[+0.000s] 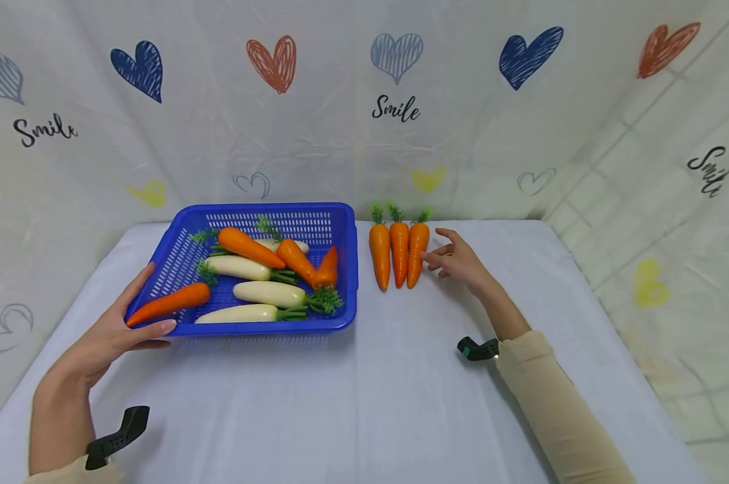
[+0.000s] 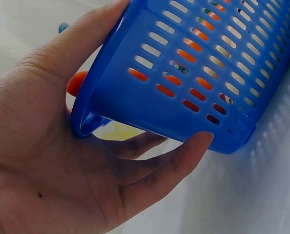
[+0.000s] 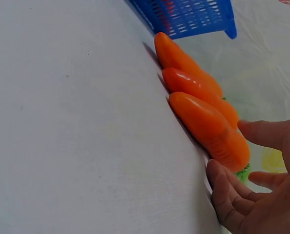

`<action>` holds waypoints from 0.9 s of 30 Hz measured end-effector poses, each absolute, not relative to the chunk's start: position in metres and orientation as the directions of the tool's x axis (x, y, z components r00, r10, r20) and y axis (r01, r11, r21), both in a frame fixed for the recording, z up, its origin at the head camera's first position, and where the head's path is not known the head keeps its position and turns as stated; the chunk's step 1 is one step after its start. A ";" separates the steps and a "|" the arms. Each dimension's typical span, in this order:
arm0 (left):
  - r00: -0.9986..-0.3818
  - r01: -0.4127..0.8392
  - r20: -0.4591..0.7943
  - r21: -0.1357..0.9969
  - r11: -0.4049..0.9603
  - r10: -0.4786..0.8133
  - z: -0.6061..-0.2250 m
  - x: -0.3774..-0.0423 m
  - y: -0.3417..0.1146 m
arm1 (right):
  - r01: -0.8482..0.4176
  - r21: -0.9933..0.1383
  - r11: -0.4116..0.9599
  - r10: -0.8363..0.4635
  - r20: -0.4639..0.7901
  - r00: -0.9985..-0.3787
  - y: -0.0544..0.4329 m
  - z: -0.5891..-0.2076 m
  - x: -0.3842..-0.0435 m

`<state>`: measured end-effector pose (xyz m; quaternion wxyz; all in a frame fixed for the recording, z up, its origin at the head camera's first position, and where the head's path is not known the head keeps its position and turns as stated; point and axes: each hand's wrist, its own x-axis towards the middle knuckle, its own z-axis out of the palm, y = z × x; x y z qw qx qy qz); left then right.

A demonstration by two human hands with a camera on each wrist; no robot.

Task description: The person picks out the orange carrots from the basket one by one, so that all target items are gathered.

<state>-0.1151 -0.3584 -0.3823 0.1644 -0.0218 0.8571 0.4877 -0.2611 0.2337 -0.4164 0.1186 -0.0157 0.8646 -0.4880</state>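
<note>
A blue plastic basket holds several white radishes and several orange carrots with green tops. My left hand grips its near left corner, thumb along the rim and fingers against the outer wall, as the left wrist view shows from below. Right of the basket, three carrots lie side by side, leafy ends toward the back. My right hand is at the rightmost carrot, fingers spread, with a fingertip right at its side and the palm off to the right.
A white cloth covers the table. Behind it hangs a pale backdrop printed with hearts and lettering, close to the basket's back rim and the carrot leaves. Each wrist carries a black camera mount.
</note>
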 end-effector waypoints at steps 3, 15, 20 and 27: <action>-0.945 -0.197 -0.303 0.829 0.523 0.125 -0.382 -0.115 -0.359 | 0.078 -0.845 0.529 -0.136 -0.175 -0.975 0.235 -0.417 -0.261; -0.945 -0.192 -0.299 0.832 0.520 0.129 -0.381 -0.116 -0.357 | -0.010 -0.882 0.471 -0.094 -0.039 -0.995 0.234 -0.410 -0.261; -0.944 -0.198 -0.305 0.829 0.523 0.126 -0.381 -0.116 -0.358 | -0.024 -0.886 0.464 -0.112 -0.031 -0.993 0.227 -0.405 -0.263; -0.941 -0.207 -0.314 0.826 0.525 0.123 -0.380 -0.116 -0.359 | -0.065 -0.886 0.460 -0.139 0.000 -0.990 0.217 -0.399 -0.262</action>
